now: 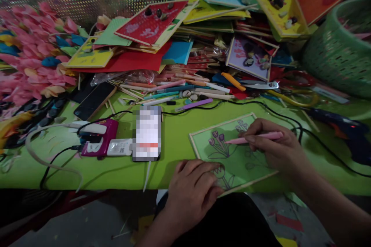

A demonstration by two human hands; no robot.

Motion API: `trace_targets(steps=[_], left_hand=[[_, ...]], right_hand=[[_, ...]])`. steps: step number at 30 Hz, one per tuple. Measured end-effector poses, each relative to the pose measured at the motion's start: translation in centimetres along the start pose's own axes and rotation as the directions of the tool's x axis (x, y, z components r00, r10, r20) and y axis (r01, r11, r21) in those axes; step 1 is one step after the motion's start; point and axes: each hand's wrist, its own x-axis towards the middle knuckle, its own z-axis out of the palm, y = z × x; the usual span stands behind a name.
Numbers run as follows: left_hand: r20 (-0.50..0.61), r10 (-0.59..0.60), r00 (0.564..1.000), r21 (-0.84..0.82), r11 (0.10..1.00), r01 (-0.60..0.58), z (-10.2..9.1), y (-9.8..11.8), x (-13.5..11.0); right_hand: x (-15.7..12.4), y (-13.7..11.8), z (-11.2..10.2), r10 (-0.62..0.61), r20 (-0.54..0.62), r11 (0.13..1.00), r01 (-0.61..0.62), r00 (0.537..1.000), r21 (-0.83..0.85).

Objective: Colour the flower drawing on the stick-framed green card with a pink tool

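Note:
A light green card (pixel 232 158) with a thin wooden frame lies on the green table (pixel 174 146) near its front edge. Purple flowers are drawn on the card. My right hand (pixel 275 146) is closed around a pink pen (pixel 255 137), whose tip touches the drawing near the purple flowers. My left hand (pixel 194 185) rests with curled fingers on the card's near left corner, pressing it down.
A phone (pixel 147 133) lies left of the card, beside a magenta and white power bank (pixel 101 142) with cables. Behind are pens, sticks, scissors (pixel 261 85) and piled coloured cards (pixel 150 27). Pink paper flowers (pixel 31 54) left, green basket (pixel 339 46) and glue gun (pixel 344 131) right.

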Motion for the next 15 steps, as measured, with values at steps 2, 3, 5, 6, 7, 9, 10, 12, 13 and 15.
trace_targets(steps=[2, 3, 5, 6, 7, 9, 10, 12, 13, 15], left_hand=[[-0.005, -0.004, 1.000, -0.009, 1.000, 0.004, -0.04, 0.06, 0.06], [-0.004, -0.006, 1.000, -0.012, 1.000, 0.006, -0.05, 0.07, 0.06], [0.003, -0.006, 1.000, -0.018, 1.000, 0.006, -0.03, 0.07, 0.00], [0.005, -0.006, 1.000, -0.020, 1.000, 0.006, -0.01, 0.05, -0.04], [0.007, -0.006, 1.000, -0.020, 1.000, 0.006, 0.02, 0.03, -0.09], [0.007, -0.005, 1.000, -0.020, 1.000, 0.005, 0.08, -0.02, -0.15], [0.004, -0.005, 1.000, -0.017, 1.000, 0.005, 0.09, -0.04, -0.16], [0.002, -0.004, 1.000, -0.008, 1.000, 0.004, 0.10, -0.05, -0.16], [0.007, -0.004, 1.000, -0.004, 1.000, 0.004, 0.09, -0.04, -0.16], [0.022, -0.009, 1.000, 0.006, 1.000, 0.009, 0.06, -0.03, -0.17]], right_hand=[[-0.03, -0.01, -0.06, 0.003, -0.003, 1.000, -0.003, 1.000, -0.011], [-0.06, 0.01, -0.08, 0.007, 0.000, 1.000, -0.007, 1.000, -0.012], [-0.16, 0.03, -0.11, 0.018, 0.016, 1.000, -0.018, 1.000, 0.002], [-0.22, 0.01, -0.11, 0.027, 0.022, 1.000, -0.027, 0.999, 0.014], [-0.29, -0.02, -0.11, 0.033, 0.026, 0.999, -0.034, 0.999, 0.025], [-0.42, -0.12, -0.09, 0.045, 0.037, 0.998, -0.046, 0.998, 0.039], [-0.48, -0.17, -0.08, 0.050, 0.043, 0.998, -0.052, 0.998, 0.042], [-0.56, -0.23, -0.06, 0.055, 0.060, 0.997, -0.058, 0.997, 0.043], [-0.58, -0.24, -0.06, 0.057, 0.069, 0.997, -0.060, 0.996, 0.045], [-0.58, -0.23, -0.03, 0.059, 0.074, 0.997, -0.063, 0.995, 0.046]])
